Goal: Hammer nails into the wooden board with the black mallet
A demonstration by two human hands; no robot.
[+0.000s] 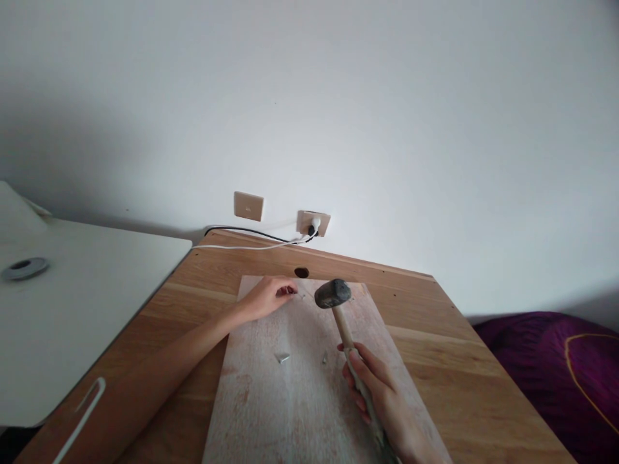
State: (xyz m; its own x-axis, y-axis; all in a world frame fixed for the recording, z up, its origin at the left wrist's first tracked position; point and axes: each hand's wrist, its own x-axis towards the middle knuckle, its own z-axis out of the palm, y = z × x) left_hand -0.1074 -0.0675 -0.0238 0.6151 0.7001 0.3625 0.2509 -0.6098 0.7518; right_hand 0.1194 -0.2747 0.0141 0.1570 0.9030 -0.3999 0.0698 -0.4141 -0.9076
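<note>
My right hand (374,386) is wrapped round the handle of a rubber mallet (333,294), whose dark head is raised over the far part of a pale, whitewashed wooden board (271,412). Near the board's far edge, my left hand (271,295) has its fingers curled and pinched together; what they hold, if anything, is too small to make out. Just right of those fingertips is a small nail-like piece (303,296). Closer to me on the board are a small metal screw or nail (283,358) and another small upright piece (324,357).
The board lies on a wooden tabletop (435,361) against a white wall. At the back, cables (251,245) run to a wall socket (313,223). A white table (97,283) with a grey ring (25,269) stands left. A white hook-shaped rod (82,419) is lower left, purple fabric (541,367) right.
</note>
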